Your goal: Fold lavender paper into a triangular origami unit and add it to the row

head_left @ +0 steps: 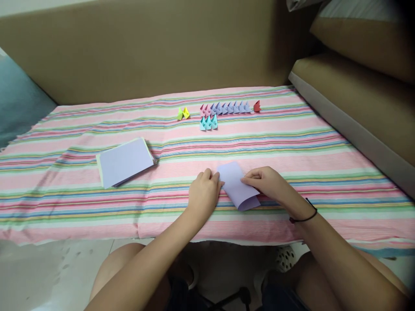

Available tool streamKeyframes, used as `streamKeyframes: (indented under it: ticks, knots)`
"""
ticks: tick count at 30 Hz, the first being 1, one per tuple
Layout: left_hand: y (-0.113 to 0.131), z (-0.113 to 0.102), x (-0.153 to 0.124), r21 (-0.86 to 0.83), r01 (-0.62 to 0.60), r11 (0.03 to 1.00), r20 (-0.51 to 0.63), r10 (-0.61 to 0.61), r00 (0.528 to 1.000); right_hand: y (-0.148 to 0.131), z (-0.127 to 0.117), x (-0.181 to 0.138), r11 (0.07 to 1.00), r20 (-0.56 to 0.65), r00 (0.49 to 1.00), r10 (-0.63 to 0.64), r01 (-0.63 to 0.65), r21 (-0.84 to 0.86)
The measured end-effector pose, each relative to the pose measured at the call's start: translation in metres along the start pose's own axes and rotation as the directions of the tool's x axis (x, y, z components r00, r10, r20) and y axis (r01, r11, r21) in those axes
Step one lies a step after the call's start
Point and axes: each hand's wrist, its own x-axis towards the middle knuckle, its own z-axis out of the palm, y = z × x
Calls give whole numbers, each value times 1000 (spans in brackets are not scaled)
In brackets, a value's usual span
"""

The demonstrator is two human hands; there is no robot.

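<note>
A sheet of lavender paper (pixel 234 183) lies in front of me, bent over into a loose fold that curls at its near end. At its left edge, my left hand (pixel 205 188) has its fingers closed on the paper. My right hand (pixel 264 181) pinches the right edge between thumb and fingers; a thin black band circles that wrist. Left of the hands rests a stack of paper (pixel 126 160) with a lavender sheet on top and pale yellow edges showing beneath.
Toward the back stand small folded paper pieces: yellow ones (pixel 183 113), a pink and lavender row (pixel 230 108), teal ones (pixel 209 123) and a red one (pixel 257 106). A striped cloth (pixel 175 172) covers the surface. Brown cushions (pixel 356 95) border the right; a blue cushion (pixel 22 95) sits left.
</note>
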Motion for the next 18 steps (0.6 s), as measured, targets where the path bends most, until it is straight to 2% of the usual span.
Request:
streamKeyframes:
  ticks: [6, 11, 13, 15, 18]
  knots:
    - [0, -9, 5, -20, 26, 999, 76, -24, 997, 0, 0, -1, 1000, -1, 1000, 5, -5, 3]
    - [-4, -10, 7, -18, 60, 998, 76, -58, 995, -1, -1, -1, 1000, 6, 1000, 9, -9, 12]
    - [-6, -8, 7, -53, 61, 997, 45, -59, 997, -1, -1, -1, 1000, 1, 1000, 13, -13, 19]
    - [-9, -6, 6, -136, 21, 990, -34, -26, 999, -1, 0, -1, 1000, -5, 1000, 8, -8, 26]
    - [-15, -1, 6, -272, -155, 950, -155, 115, 981, -2, 0, -2, 1000, -14, 1000, -5, 5, 26]
